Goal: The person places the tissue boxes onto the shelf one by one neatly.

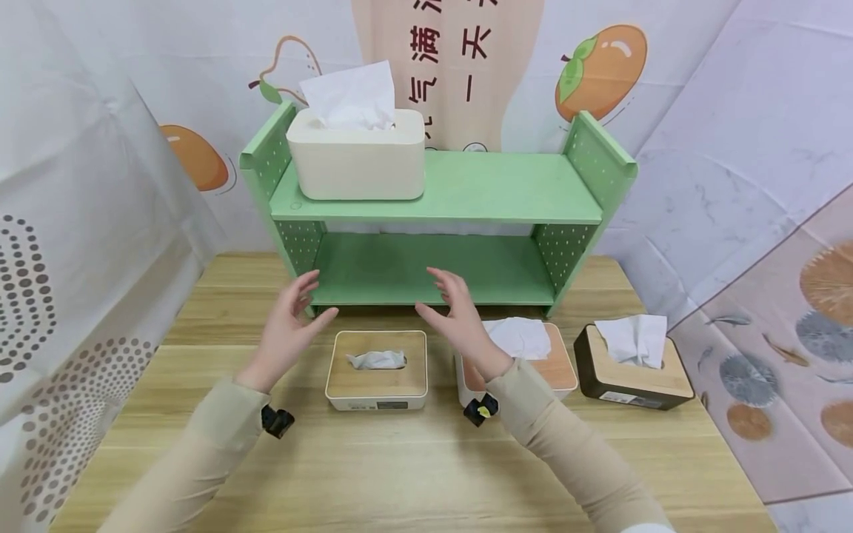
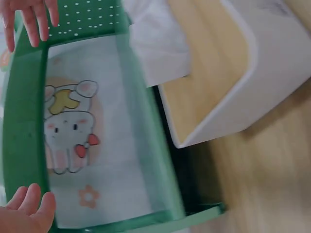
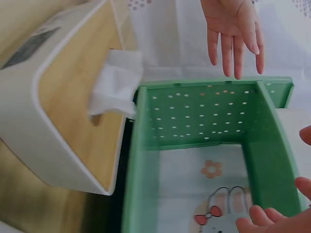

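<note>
My left hand (image 1: 289, 326) and right hand (image 1: 463, 322) are raised before the green shelf, palms facing, fingers apart, holding nothing. Between and below them, on the table, sits a white tissue box (image 1: 363, 385) with a wooden lid and a crumpled tissue in its slot. The right wrist view shows that white box (image 3: 58, 121) at the left, with the left hand (image 3: 233, 34) at the top and the right hand's fingertips low at the right. In the left wrist view, the left hand (image 2: 29, 213) is at the lower left and the right hand (image 2: 31, 19) at the top.
The two-tier green shelf (image 1: 506, 185) stands at the back, a cream tissue box (image 1: 360, 170) on its upper left. Under the right forearm is a white box with a reddish wooden lid (image 1: 563, 363). A dark-sided tissue box (image 1: 626, 389) stands at the right. Printed cloth surrounds the table (image 1: 373, 474).
</note>
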`<action>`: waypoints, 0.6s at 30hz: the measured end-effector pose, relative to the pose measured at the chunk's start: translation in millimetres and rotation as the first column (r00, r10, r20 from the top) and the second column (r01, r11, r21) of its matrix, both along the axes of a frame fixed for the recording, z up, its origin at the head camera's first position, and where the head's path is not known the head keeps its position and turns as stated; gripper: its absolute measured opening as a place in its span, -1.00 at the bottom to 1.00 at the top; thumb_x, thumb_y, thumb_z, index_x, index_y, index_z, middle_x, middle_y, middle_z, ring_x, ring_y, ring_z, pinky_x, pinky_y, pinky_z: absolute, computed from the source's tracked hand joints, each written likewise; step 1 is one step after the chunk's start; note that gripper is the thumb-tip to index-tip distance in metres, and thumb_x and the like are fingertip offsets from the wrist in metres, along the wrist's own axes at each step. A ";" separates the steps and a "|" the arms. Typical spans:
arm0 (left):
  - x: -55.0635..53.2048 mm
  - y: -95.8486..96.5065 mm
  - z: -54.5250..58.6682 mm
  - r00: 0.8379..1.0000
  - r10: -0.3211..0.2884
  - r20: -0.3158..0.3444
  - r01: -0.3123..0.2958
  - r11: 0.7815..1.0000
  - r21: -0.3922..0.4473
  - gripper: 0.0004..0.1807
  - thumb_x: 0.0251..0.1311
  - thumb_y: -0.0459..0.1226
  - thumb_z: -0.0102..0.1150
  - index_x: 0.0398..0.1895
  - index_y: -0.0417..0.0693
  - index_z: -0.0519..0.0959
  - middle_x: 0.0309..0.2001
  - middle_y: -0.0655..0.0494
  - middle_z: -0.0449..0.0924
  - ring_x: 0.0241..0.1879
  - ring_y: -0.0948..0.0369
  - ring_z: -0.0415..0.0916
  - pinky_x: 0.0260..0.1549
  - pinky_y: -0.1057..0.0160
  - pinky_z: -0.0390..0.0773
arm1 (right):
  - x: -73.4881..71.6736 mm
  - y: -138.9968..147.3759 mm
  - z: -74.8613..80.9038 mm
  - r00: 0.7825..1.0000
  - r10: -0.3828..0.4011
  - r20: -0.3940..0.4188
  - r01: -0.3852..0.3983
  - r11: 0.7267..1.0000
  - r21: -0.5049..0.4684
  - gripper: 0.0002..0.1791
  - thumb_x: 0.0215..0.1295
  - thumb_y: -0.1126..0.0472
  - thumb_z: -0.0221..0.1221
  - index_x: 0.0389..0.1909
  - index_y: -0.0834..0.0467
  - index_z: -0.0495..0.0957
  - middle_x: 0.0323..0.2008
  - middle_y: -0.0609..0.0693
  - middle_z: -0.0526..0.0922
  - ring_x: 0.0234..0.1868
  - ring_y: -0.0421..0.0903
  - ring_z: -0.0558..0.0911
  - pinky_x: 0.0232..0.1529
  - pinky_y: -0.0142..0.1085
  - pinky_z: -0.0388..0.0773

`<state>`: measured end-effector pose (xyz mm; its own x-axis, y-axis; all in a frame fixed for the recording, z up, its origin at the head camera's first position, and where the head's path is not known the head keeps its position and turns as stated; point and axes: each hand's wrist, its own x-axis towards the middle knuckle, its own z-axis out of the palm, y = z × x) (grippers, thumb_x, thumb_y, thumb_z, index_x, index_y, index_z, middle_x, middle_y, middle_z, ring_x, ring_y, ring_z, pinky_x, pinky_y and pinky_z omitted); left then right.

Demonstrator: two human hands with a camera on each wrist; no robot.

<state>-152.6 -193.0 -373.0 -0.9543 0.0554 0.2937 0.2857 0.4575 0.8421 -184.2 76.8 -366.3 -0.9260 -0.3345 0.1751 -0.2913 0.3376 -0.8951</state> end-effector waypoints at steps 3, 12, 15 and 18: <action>2.5 -1.7 -11.8 0.998 -0.011 0.058 0.014 0.999 -0.047 -0.17 0.13 -0.33 0.28 0.43 -0.19 0.08 0.40 -0.27 0.03 0.35 -0.22 0.08 0.30 -0.16 0.15 | 1.4 -2.0 -11.2 0.999 0.000 0.039 -0.002 0.999 0.042 -0.27 0.29 0.14 0.17 0.44 0.08 0.09 0.43 0.20 -0.01 0.40 0.16 0.14 0.37 0.07 0.13; 13.8 -1.9 -49.3 0.967 -0.052 0.250 0.101 0.977 -0.190 0.03 0.00 -0.25 0.40 0.49 -0.05 -0.03 0.44 -0.41 -0.33 0.30 -0.43 0.01 0.14 -0.34 0.24 | 15.9 -11.8 -35.3 0.978 0.087 0.190 -0.138 0.953 0.270 -0.01 0.17 -0.06 0.27 0.50 -0.09 -0.12 0.47 0.29 -0.40 0.45 0.35 -0.14 0.24 0.30 0.16; 18.3 -1.4 -60.6 0.950 -0.063 0.306 0.136 0.965 -0.226 0.08 -0.02 -0.14 0.42 0.50 -0.02 -0.06 0.43 -0.46 -0.38 0.28 -0.49 -0.02 0.08 -0.41 0.25 | 20.8 -15.5 -42.8 0.977 0.081 0.196 -0.139 0.942 0.306 0.05 0.09 -0.08 0.33 0.50 -0.12 -0.11 0.47 0.30 -0.43 0.43 0.39 -0.13 0.21 0.30 0.20; 22.7 -0.7 -69.1 0.936 -0.073 0.344 0.163 0.956 -0.242 0.10 -0.05 -0.07 0.43 0.49 -0.06 -0.05 0.41 -0.50 -0.39 0.32 -0.49 -0.12 0.09 -0.46 0.15 | 25.5 -19.0 -51.9 0.977 0.064 0.204 -0.127 0.940 0.316 0.11 0.02 -0.07 0.39 0.50 -0.13 -0.11 0.46 0.29 -0.48 0.42 0.43 -0.14 0.19 0.31 0.23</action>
